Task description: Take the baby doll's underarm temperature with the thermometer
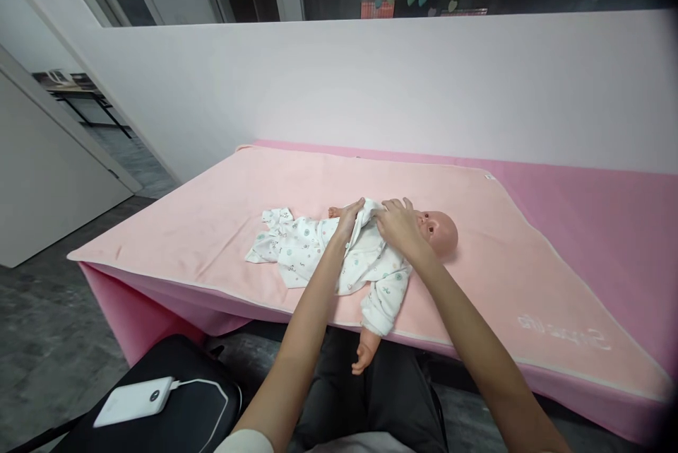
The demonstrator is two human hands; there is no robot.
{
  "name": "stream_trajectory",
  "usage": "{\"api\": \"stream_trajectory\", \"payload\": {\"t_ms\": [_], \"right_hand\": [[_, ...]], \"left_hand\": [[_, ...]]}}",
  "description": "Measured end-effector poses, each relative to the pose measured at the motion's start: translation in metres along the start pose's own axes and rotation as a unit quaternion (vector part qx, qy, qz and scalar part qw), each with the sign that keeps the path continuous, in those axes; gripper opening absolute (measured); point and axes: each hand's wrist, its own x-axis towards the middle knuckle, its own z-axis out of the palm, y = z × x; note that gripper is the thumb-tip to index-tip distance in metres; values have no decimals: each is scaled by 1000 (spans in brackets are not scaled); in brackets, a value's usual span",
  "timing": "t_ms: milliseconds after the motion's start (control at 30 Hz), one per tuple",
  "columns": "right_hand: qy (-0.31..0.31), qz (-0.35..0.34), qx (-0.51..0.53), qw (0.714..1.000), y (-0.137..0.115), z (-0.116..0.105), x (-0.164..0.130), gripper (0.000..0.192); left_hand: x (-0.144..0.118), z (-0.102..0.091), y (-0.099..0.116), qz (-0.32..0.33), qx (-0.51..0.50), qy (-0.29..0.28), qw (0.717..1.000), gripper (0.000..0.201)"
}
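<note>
A baby doll lies on its back on a pink blanket, head to the right. It wears a white patterned romper. One sleeved arm hangs over the near edge with a bare hand showing. My left hand grips the romper fabric at the doll's chest. My right hand pinches the same fabric near the neck, just left of the doll's head. Both hands touch each other over the collar area.
The blanket covers a pink padded table set against a white wall. A black bag with a white power bank and cable lies at the lower left. Grey floor and a doorway are at the left.
</note>
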Motion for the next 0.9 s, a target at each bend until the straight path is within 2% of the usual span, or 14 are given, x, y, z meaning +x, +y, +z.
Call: {"api": "stream_trajectory", "payload": {"t_ms": [67, 133, 233, 300, 367, 433, 467, 533, 600, 667, 767, 833, 900], "right_hand": [[-41, 16, -100, 994, -5, 11, 12, 25], [-63, 22, -145, 987, -6, 15, 17, 26], [-28, 17, -133, 991, 0, 5, 1, 26], [45, 48, -96, 993, 7, -9, -29, 26], [123, 103, -43, 986, 17, -20, -71, 26], [211, 182, 19, 960, 29, -23, -118, 29], [233, 205, 45, 949, 36, -21, -141, 30], [232, 220, 60, 946, 50, -13, -180, 35], [191, 243, 34, 951, 63, -1, -208, 38], [136, 270, -13, 953, 73, 9, -225, 38], [83, 287, -76, 951, 77, 16, -230, 34], [105, 290, -91, 947, 70, 16, -219, 32], [157, 287, -66, 943, 55, 16, -197, 31]], "left_hand": [[0, -1, -1, 14, 14, -21, 1000, 36], [0, -1, -2, 21, 25, -27, 999, 35], [1, -2, -4, 23, 34, -23, 999, 34], [1, -1, -5, 28, 36, -23, 999, 32], [-1, 0, -6, 29, 39, -30, 998, 30], [-4, 2, -7, 32, 71, -59, 995, 28], [-7, 2, -7, 42, 109, -87, 989, 28], [-12, 4, -8, 72, 215, -161, 961, 28], [-17, 4, -8, 106, 309, -224, 918, 31], [-21, 4, -7, 125, 368, -249, 887, 31], [-26, 5, -5, 139, 442, -254, 849, 32], [-28, 6, -5, 142, 477, -242, 833, 33], [-28, 6, -6, 143, 498, -221, 826, 33]]}}
